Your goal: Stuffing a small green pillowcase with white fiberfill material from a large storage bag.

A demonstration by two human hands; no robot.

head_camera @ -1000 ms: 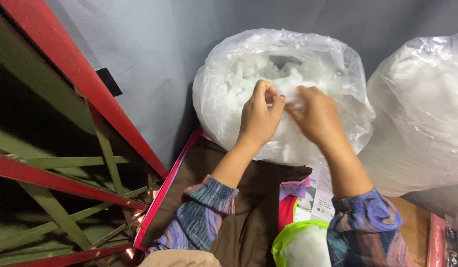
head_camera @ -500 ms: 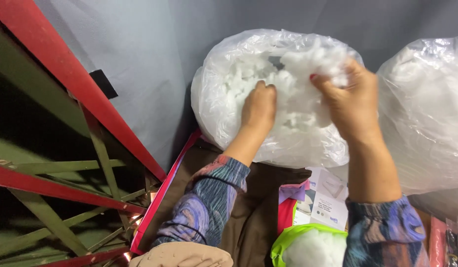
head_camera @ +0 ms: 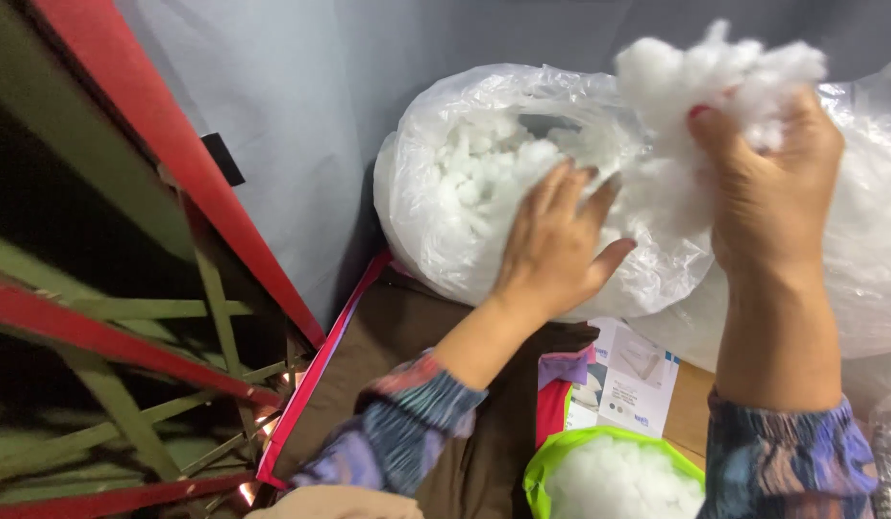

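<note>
A large clear plastic bag full of white fibre stuffing leans against the grey wall. My right hand is raised up and to the right of the bag's mouth, shut on a clump of white stuffing that still trails strands back into the bag. My left hand rests flat on the bag's front, fingers spread, holding nothing. Both arms wear patterned blue and purple sleeves.
A second bulging clear bag stands at the right. A green-rimmed cover filled with stuffing sits near my lap, beside a printed card and brown cloth. Red and green metal bars fill the left.
My right hand has pulled a clump of stuffing up and right out of the bag. My left hand came out of the bag's mouth and now presses open against its front.
</note>
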